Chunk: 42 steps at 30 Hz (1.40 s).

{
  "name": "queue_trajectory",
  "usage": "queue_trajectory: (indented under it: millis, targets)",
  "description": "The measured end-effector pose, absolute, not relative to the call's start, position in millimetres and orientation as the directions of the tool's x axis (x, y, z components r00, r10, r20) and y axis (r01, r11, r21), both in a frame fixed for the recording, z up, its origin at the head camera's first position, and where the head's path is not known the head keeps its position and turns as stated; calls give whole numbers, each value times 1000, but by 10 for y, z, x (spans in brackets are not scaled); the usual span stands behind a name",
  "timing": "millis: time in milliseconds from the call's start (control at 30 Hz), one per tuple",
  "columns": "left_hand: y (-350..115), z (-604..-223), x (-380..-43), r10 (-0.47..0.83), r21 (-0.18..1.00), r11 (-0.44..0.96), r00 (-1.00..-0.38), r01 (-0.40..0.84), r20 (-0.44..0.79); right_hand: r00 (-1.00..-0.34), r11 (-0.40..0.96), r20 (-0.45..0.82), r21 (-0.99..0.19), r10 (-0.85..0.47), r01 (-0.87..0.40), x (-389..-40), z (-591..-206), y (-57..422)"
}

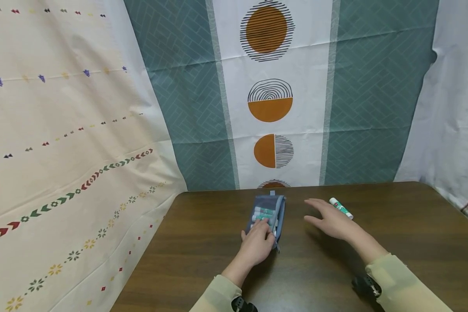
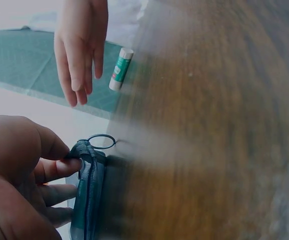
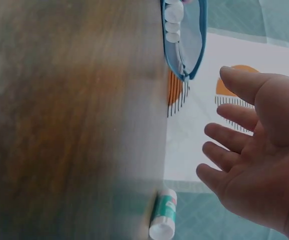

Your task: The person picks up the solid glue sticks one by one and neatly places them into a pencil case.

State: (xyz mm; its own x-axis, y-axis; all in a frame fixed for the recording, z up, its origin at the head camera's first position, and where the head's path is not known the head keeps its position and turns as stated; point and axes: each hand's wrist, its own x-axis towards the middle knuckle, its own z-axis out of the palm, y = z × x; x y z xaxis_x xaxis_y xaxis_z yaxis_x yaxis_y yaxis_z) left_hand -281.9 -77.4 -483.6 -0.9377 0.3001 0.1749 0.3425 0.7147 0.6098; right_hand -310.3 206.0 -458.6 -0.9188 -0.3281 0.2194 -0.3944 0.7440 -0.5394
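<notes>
A blue zippered pouch (image 1: 265,200) with a see-through face lies at the middle of the table, with several white-and-green glue sticks (image 1: 262,213) inside. My left hand (image 1: 257,243) is at its near end; in the left wrist view the thumb and forefinger pinch the pouch's zipped edge (image 2: 88,185), and the other fingers lie against its face. In the right wrist view the pouch gapes, showing the ends of the sticks (image 3: 173,25). My right hand (image 1: 331,218), fingers extended and holding nothing, hovers beside a loose glue stick (image 1: 341,208) lying on the table to the pouch's right.
The brown wooden table (image 1: 203,251) ends at a back edge just behind the pouch. A green-and-white cloth (image 1: 273,69) with orange circles hangs behind it. A cream patterned cloth (image 1: 82,151) hangs along the left side, a white one (image 1: 448,108) at the right.
</notes>
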Motion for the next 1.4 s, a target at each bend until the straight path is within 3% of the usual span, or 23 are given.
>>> queue_trajectory:
  millis: [1400]
  targets:
    - [-758,-4842,-2814,283,603,729,-945,324,166,-964,846,210,-472,-163,-246,-3162,-4651,2838]
